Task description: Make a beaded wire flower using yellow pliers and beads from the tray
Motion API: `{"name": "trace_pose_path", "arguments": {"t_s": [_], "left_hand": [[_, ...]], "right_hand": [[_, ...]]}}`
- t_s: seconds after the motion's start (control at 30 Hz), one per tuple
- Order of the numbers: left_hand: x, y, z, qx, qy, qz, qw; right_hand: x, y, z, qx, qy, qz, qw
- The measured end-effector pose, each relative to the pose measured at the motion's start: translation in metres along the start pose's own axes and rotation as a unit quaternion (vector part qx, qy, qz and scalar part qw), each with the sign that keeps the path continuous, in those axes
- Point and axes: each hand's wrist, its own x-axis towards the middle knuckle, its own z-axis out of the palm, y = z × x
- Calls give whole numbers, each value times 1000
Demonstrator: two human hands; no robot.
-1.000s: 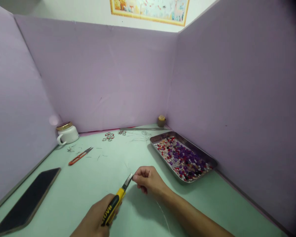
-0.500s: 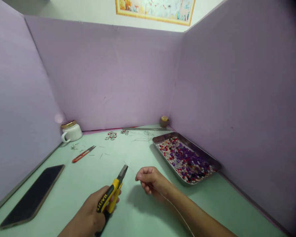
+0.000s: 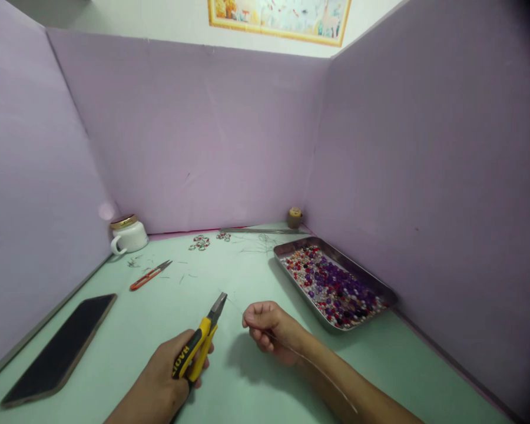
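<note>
My left hand (image 3: pixel 172 371) is wrapped round the handles of yellow-and-black pliers (image 3: pixel 205 330). Their metal jaws point up and away, closed at the end of a thin wire (image 3: pixel 235 307). My right hand (image 3: pixel 267 330) pinches that same wire between thumb and fingers, just right of the jaws. From the pinch, the wire trails back along my right forearm toward the lower edge of the view. The short stretch between jaws and fingers is very fine and hard to see.
A metal tray (image 3: pixel 302 297) of mixed beads stands on the right. Orange-handled thread snips (image 3: pixel 150 275) and a dark phone-like slab (image 3: pixel 62 350) lie left, near a white mug (image 3: pixel 132 237). Beaded rings (image 3: pixel 199 242) and a small jar (image 3: pixel 294 218) are farther back. Lilac panels enclose the table.
The pliers and my left hand have shifted slightly left and tilted a little. My right hand stays almost in place, still pinching the wire, whose trailing part now lies closer along my forearm.
</note>
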Motion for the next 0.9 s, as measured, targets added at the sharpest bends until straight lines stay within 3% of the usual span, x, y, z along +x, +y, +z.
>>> {"name": "trace_pose_path", "arguments": {"t_s": [0.23,0.33,0.5,0.7,0.9], "left_hand": [[7,-9,-8,0,-5,-26,1000],[6,-7,-11,8,-20,-32,999],[-1,1,-1,29,-64,-13,997],[-1,-6,8,54,-77,13,996],[11,-28,2,31,-20,11,999]], "right_hand": [[1,6,1,-14,-4,-41,999],[0,7,-1,-50,-8,-24,998],[-1,6,0,-58,-34,-35,997],[1,3,1,-54,35,-41,997],[1,0,0,-13,55,-17,998]]}}
